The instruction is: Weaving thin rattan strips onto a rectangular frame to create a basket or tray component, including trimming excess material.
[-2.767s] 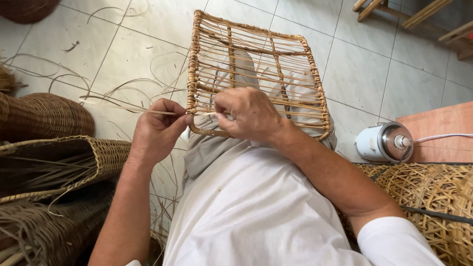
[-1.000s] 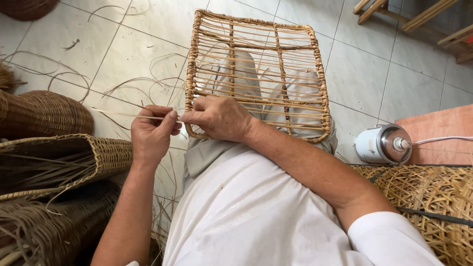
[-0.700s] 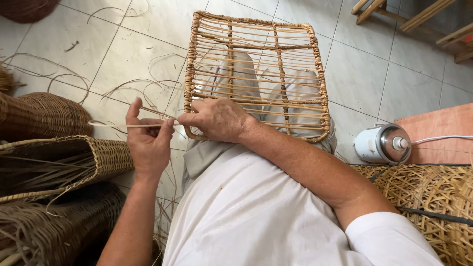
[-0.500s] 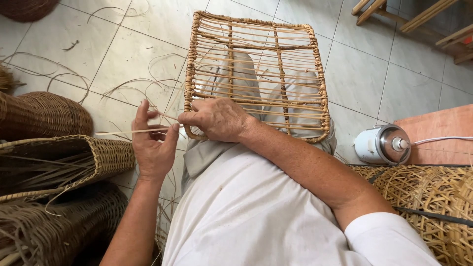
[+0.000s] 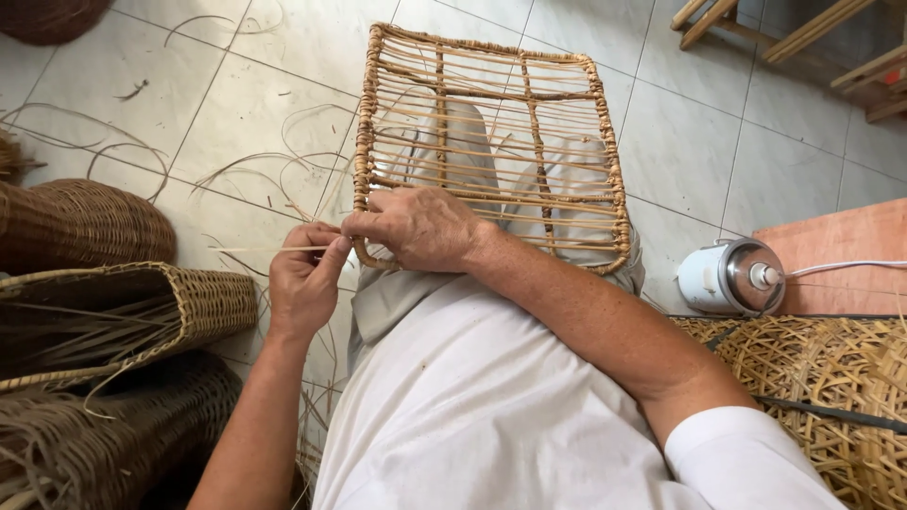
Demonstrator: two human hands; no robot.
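A rectangular rattan frame point(image 5: 567, 85) with several thin strands strung across it rests on my knees. My right hand point(image 5: 420, 227) grips its near left corner, fingers curled over the wrapped rim. My left hand point(image 5: 304, 281) sits just left of that corner and pinches a thin pale rattan strand point(image 5: 260, 249) that sticks out leftward. The two hands almost touch at the frame's corner.
Woven baskets point(image 5: 85, 222) and bundles of cane fill the left side. A woven cane panel point(image 5: 812, 378) lies at the right. A small white and metal appliance point(image 5: 727, 276) with a cord stands beside an orange board point(image 5: 831, 250). Loose strands litter the tiled floor.
My left hand moved back in toward the frame's corner and closed its fingers on the strand. My right hand kept its grip on the corner.
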